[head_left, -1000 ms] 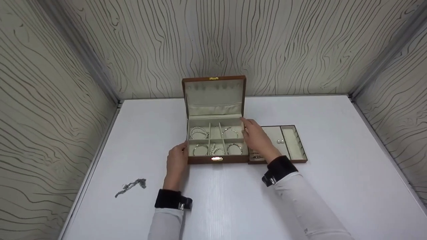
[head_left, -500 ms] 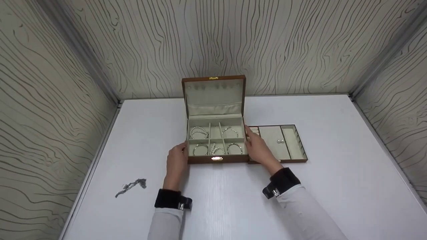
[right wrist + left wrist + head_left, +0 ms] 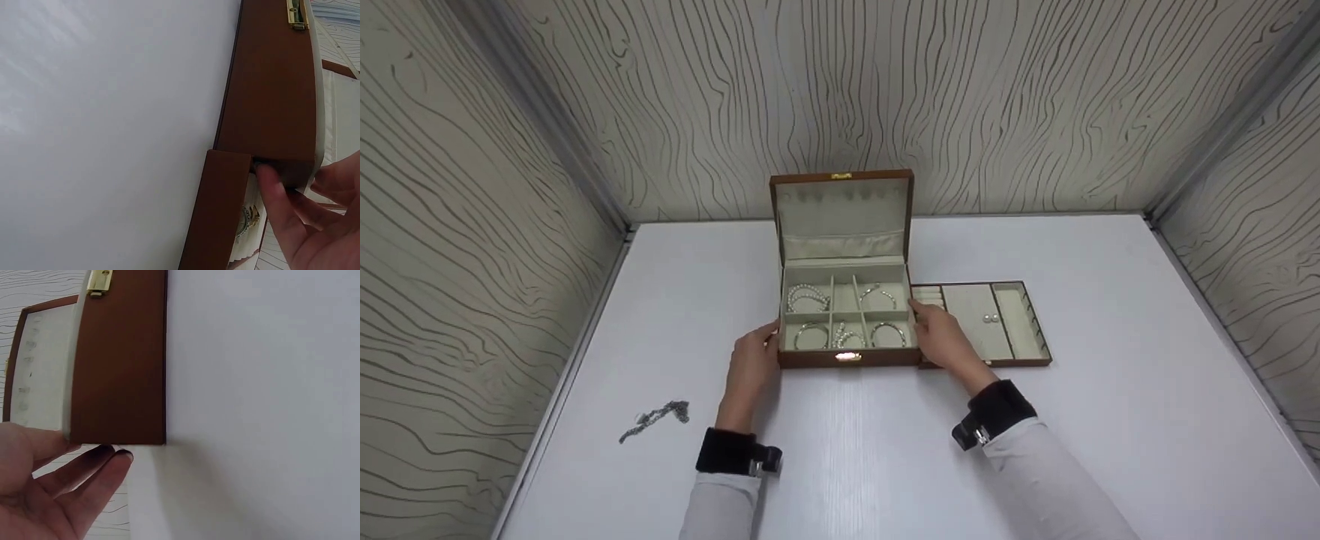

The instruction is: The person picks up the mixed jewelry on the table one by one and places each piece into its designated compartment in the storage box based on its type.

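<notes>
A brown jewelry box [image 3: 814, 360] stands with its lid [image 3: 844, 214] raised, pale lining inside. Several compartments hold bracelets, among them a beaded bracelet [image 3: 808, 289] at back left and a bangle [image 3: 888, 325] at front right. From the box's right side extends a drawer [image 3: 971, 300] carrying two pearl earrings [image 3: 991, 318]. My left hand [image 3: 751, 364] touches the left wall near the front corner, fingers fairly straight. On the right wall rests my right hand [image 3: 946, 341], above the drawer. In the right wrist view its fingertips [image 3: 271, 177] press that side, near a silver-and-gold round piece [image 3: 245, 221].
A dark chain necklace [image 3: 656, 420] lies on the white table [image 3: 847, 465] at front left. Wood-patterned walls [image 3: 840, 97] enclose the table at the back and both sides. The raised lid stands close to the back wall.
My right hand has slid along the right side from the back corner toward the front, uncovering more of the drawer. My left hand and wrist have shifted slightly left. The box stays put.
</notes>
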`<action>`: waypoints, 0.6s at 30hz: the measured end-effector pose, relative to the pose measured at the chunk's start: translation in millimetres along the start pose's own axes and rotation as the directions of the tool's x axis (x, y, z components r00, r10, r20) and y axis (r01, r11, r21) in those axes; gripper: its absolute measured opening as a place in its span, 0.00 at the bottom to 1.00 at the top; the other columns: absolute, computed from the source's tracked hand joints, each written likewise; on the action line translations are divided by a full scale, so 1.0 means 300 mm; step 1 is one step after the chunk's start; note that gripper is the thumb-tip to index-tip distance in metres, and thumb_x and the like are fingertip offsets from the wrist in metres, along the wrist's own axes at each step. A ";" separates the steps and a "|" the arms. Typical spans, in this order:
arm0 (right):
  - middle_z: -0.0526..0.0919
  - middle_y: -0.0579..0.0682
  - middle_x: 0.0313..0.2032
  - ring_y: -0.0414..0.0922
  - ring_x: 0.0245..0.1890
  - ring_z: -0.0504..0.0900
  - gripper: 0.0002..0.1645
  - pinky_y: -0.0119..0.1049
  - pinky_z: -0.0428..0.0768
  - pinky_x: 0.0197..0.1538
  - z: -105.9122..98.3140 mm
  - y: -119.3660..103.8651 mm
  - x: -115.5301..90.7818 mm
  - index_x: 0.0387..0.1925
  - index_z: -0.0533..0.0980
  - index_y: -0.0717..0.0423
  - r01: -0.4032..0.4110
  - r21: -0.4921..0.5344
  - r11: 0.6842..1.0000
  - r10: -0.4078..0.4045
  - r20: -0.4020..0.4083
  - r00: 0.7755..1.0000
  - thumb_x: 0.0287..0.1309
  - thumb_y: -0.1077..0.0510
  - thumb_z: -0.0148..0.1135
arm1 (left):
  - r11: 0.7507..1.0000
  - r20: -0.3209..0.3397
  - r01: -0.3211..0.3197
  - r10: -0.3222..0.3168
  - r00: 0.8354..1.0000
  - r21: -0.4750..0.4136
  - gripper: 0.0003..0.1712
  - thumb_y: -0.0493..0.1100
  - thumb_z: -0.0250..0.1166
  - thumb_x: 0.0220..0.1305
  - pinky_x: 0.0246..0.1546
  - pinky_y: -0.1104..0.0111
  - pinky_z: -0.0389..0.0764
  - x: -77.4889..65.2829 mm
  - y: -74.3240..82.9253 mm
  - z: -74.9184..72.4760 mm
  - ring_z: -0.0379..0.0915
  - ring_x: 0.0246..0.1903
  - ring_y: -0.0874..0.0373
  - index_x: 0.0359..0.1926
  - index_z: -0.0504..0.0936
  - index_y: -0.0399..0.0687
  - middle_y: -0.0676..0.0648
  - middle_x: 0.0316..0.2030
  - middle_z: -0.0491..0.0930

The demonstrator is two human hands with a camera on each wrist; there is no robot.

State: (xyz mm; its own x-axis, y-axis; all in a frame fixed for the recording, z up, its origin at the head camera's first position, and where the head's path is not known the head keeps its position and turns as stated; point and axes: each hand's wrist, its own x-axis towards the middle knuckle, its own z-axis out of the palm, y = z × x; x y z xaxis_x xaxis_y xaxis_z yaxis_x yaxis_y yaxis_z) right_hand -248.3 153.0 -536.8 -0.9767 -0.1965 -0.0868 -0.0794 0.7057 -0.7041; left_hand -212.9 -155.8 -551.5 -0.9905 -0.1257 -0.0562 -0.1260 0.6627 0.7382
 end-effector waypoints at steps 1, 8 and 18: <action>0.68 0.70 0.64 0.58 0.58 0.73 0.30 0.52 0.73 0.59 0.000 0.001 0.000 0.70 0.61 0.67 0.003 0.001 1.000 -0.003 0.001 1.000 0.68 0.69 0.48 | 1.000 0.004 -0.012 0.012 1.000 0.005 0.19 0.38 0.57 0.72 0.45 0.60 0.80 -0.007 -0.006 -0.012 0.79 0.46 0.53 0.61 0.78 0.40 0.42 0.48 0.83; 0.69 0.70 0.62 0.62 0.60 0.72 0.30 0.54 0.71 0.61 -0.007 0.003 -0.005 0.70 0.61 0.68 0.020 0.018 1.000 -0.020 0.005 1.000 0.67 0.69 0.47 | 0.992 -0.024 -0.023 0.027 0.999 0.124 0.21 0.30 0.63 0.63 0.43 0.54 0.81 -0.074 -0.062 -0.146 0.80 0.45 0.44 0.58 0.78 0.34 0.36 0.45 0.83; 0.67 0.69 0.64 0.62 0.64 0.68 0.30 0.54 0.68 0.64 -0.007 -0.002 -0.004 0.71 0.60 0.65 -0.015 0.021 1.000 0.014 0.027 1.000 0.69 0.68 0.47 | 0.958 0.048 0.183 -0.198 0.979 0.220 0.31 0.28 0.67 0.55 0.32 0.56 0.82 -0.169 -0.228 -0.348 0.80 0.40 0.37 0.61 0.72 0.29 0.26 0.53 0.75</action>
State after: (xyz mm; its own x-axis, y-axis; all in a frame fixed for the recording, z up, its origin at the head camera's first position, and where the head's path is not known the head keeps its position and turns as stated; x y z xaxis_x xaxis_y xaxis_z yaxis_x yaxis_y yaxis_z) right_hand -247.6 154.4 -534.9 -0.9719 -0.2046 -0.1160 -0.0605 0.6940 -0.7174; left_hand -148.2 -271.7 -528.9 -0.9474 -0.2189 -0.2336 -0.3144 0.7743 0.5492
